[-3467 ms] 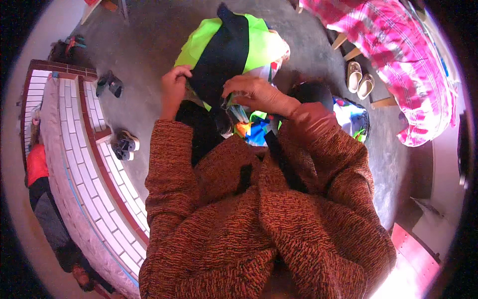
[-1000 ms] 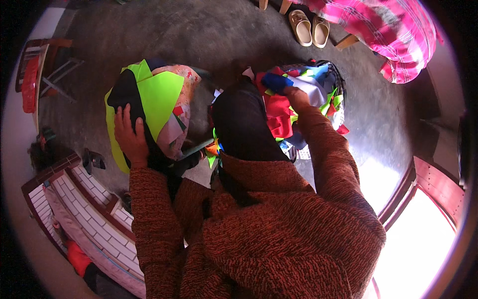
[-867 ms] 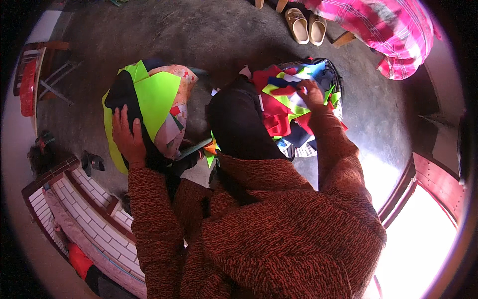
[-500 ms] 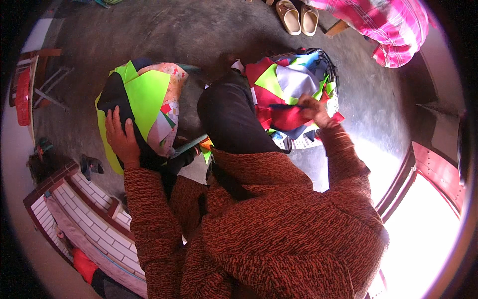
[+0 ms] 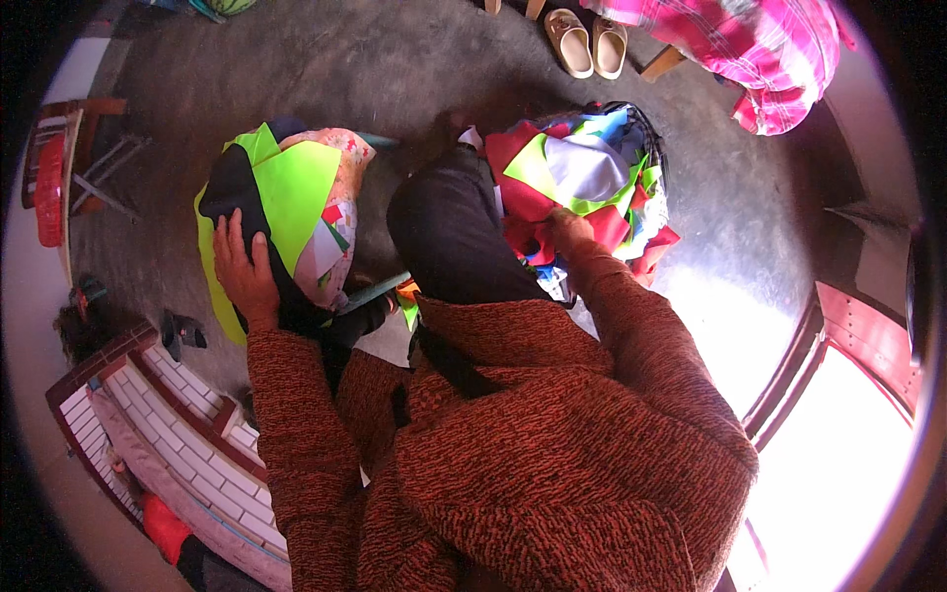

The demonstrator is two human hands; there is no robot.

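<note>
My left hand [image 5: 244, 276] lies with fingers spread on a black cloth piece [image 5: 229, 185]. Beside it, a bright yellow-green cloth piece [image 5: 293, 185] drapes over the same bundle, above a pale floral-patterned cloth [image 5: 355, 158]. On the other side of my dark-trousered leg, my right hand [image 5: 569, 234] reaches into a heap of cloth scraps, its fingers curled on a red cloth scrap [image 5: 525, 200]; the fingertips are partly hidden. A light grey-lilac piece [image 5: 587, 166] and a yellow-green scrap [image 5: 528, 166] lie just beyond that hand.
A dark rim [image 5: 653, 133] edges the scrap heap. Beige clogs [image 5: 570, 44] stand on the dark floor beyond it, near a pink plaid cloth [image 5: 730, 49]. White brickwork [image 5: 182, 419] is at lower left; a bright doorway [image 5: 838, 464] is at lower right.
My right hand has moved left and slightly nearer across the heap, toward my leg. Red scraps around it have shifted. My left hand stays on the black cloth.
</note>
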